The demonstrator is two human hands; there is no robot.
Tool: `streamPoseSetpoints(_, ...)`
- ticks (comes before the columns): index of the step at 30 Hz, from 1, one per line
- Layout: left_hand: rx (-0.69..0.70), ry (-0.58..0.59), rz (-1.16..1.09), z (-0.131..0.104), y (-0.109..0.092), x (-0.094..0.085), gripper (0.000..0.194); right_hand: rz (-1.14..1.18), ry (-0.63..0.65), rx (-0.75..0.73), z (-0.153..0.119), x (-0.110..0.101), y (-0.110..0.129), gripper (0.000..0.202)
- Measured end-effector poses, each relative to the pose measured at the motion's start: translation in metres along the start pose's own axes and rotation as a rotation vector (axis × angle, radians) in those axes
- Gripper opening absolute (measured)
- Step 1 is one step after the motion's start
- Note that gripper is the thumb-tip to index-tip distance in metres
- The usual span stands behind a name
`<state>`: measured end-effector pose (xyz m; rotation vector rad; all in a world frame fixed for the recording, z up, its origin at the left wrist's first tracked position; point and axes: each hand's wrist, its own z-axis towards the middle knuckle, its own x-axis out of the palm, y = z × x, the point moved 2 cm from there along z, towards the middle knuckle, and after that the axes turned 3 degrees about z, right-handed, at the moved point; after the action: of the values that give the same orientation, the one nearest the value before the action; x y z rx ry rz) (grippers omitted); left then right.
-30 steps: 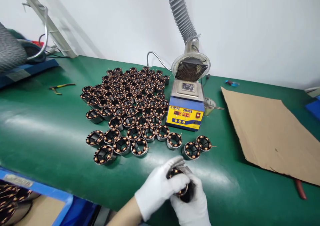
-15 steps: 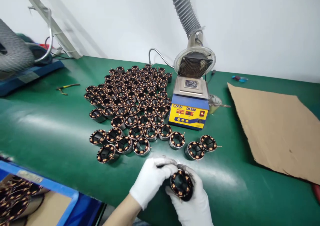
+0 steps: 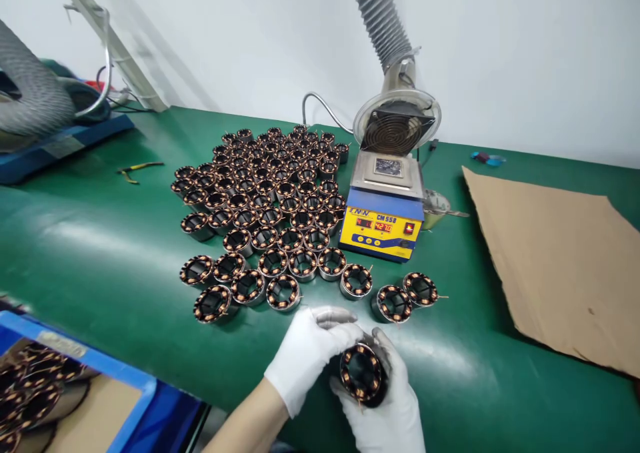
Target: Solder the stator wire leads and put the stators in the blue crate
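Both my hands wear white gloves and hold one round motor stator [image 3: 361, 374] with copper windings, its open end facing me, just above the green mat [image 3: 100, 253] near the front edge. My left hand [image 3: 307, 356] grips its left side and top. My right hand [image 3: 387, 406] cups it from below and the right. Several more stators [image 3: 270, 199] stand in rows on the mat beyond my hands, the nearest two [image 3: 393, 303] just ahead.
A yellow and blue solder pot [image 3: 383, 216] with red digits stands behind the stators, under a fume hose with a round fan [image 3: 397, 123]. Brown cardboard [image 3: 555, 253] lies at the right. A blue bin [image 3: 75, 386] of stators sits at the lower left. Pliers [image 3: 137, 169] lie far left.
The stator in my hands has been turned so its open end faces me, and my left fingers have shifted off its front. The view has drifted slightly left and down.
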<state>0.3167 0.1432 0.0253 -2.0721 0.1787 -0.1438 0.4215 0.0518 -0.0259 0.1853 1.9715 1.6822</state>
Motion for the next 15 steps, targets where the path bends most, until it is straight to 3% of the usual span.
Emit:
streamPoseSetpoints(4, -0.057, -0.038, -0.064, -0.001, 0.006, 0.005, 0.023, 0.014, 0.018, 0.021, 0.0, 0.0, 0.001, 0.083)
streamPoseSetpoints(7, -0.019, -0.106, -0.041, -0.004, 0.002, 0.005, 0.024, 0.041, 0.012, 0.016, 0.0, 0.0, 0.002, 0.081)
streamPoseSetpoints(9, 0.016, -0.136, -0.029, -0.006, -0.003, 0.006, 0.034, 0.049, 0.0, 0.007, 0.0, 0.0, 0.002, 0.08)
streamPoseSetpoints(11, 0.031, -0.088, -0.018, -0.007, -0.007, 0.008, 0.041, 0.031, -0.003, -0.017, 0.0, 0.0, 0.003, 0.078)
streamPoseSetpoints(15, 0.016, 0.081, 0.0, -0.001, -0.012, 0.015, 0.016, -0.047, -0.009, -0.067, 0.0, 0.0, 0.002, 0.072)
